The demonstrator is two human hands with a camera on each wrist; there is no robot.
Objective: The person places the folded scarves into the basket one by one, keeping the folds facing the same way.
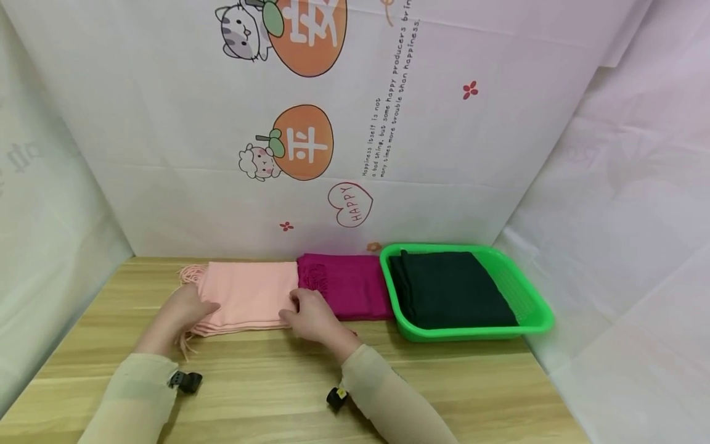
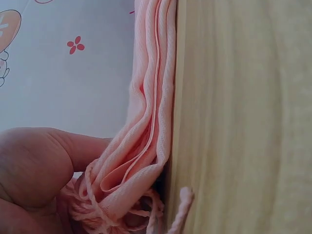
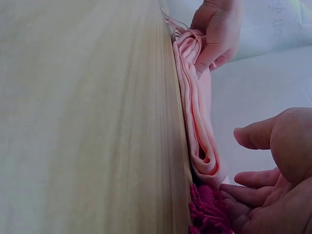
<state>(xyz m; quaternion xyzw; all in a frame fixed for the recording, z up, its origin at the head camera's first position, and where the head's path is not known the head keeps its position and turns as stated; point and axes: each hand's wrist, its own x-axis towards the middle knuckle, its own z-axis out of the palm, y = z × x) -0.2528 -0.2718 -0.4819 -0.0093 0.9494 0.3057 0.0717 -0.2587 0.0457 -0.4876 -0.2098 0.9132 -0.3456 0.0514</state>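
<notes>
A folded pink scarf (image 1: 252,293) lies flat on the table in several layers, its fringe toward the left. My left hand (image 1: 187,306) grips that fringed end, thumb on top of the layers, as the left wrist view shows with the loose tassels (image 2: 97,209) around the fingers. At the opposite end is my right hand (image 1: 312,316). In the right wrist view its thumb (image 3: 256,134) stands apart from the cloth while the fingertips reach the folded edge, beside a magenta scarf (image 1: 355,287) with bunched fringe.
To the right sits a green plastic basket (image 1: 407,330) holding a folded dark green cloth (image 1: 455,290). The magenta scarf lies between it and the pink one. A printed white sheet (image 1: 421,203) rises behind the wooden table (image 1: 266,388), with white sheeting at both sides.
</notes>
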